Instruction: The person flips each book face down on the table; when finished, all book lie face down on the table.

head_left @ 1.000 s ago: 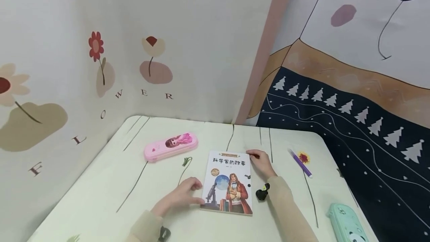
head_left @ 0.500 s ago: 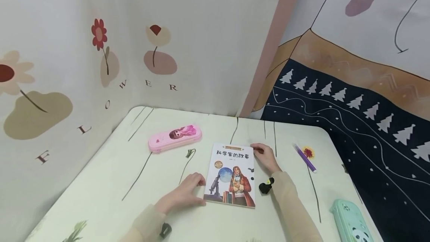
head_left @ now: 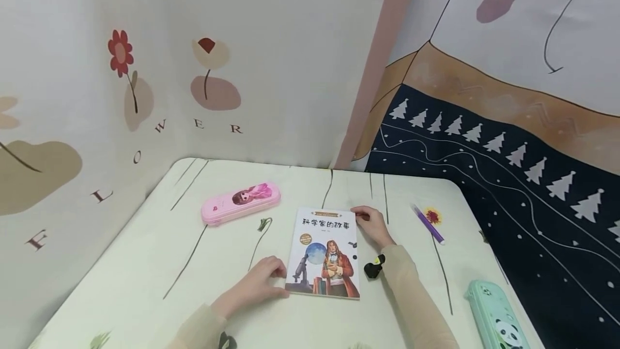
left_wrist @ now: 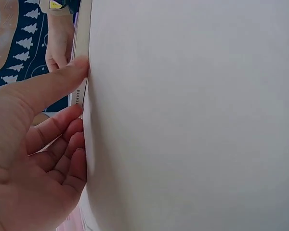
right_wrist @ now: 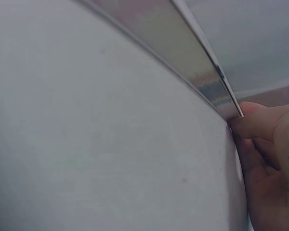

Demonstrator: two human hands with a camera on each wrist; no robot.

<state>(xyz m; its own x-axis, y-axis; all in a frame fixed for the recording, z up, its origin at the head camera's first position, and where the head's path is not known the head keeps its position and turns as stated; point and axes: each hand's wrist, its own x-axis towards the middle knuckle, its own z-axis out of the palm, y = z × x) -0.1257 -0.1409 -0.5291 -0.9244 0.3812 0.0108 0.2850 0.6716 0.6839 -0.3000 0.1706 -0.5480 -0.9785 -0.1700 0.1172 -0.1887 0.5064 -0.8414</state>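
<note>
A person's left hand [head_left: 256,284], fingers relaxed, touched the lower left edge of the Chinese paperback 科学家的故事 [head_left: 322,255], thumb against its spine; the right hand [head_left: 374,225], loosely bent, touched its upper right corner. The book lay flat between them, cover up, on a pale table [head_left: 145,268]. Beyond the left hand lay a pink pencil case [head_left: 241,203]; to the right, a purple pen [head_left: 428,225] and a mint-green panda pencil case [head_left: 496,314].

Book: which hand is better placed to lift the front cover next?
Right, I'd say. The right hand is at the upper right corner of the book, by its page edges; the left hand is at the lower left, on the spine side, likely better for steadying.
</note>
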